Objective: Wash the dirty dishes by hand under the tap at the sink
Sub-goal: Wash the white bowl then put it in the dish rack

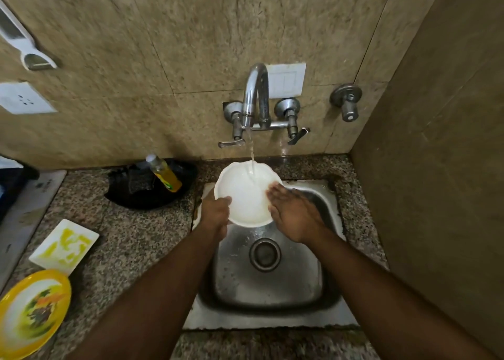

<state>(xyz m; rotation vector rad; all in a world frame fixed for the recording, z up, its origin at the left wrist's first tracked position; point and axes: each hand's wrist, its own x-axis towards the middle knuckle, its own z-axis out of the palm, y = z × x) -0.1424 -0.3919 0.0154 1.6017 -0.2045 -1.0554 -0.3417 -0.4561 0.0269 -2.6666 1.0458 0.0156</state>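
We hold a white bowl (pixel 246 194) over the back part of the steel sink (pixel 272 286), tilted toward us, right under the tap (pixel 255 95), whose thin stream of water (pixel 251 152) lands inside the bowl near its far rim. Our left hand (pixel 215 212) grips the bowl's near-left rim, thumb curled over the edge and the fingers hidden behind it. Our right hand (pixel 296 213) lies flat against the bowl's right side, its fingers (pixel 275 193) straight and close together, touching the inner wall and holding nothing. On the speckled stone desk (pixel 131 237) left of the sink, a square white plate (pixel 64 246) smeared with yellow sits well apart from the bowl, and just in front of it, near the left edge of view, a yellow-rimmed plate (pixel 31 313) with food remains. Further back, against the wall, a bottle of yellow dish liquid (pixel 163 172) leans in a black dish (pixel 152 185). Two lever handles flank the tap on the tiled wall.
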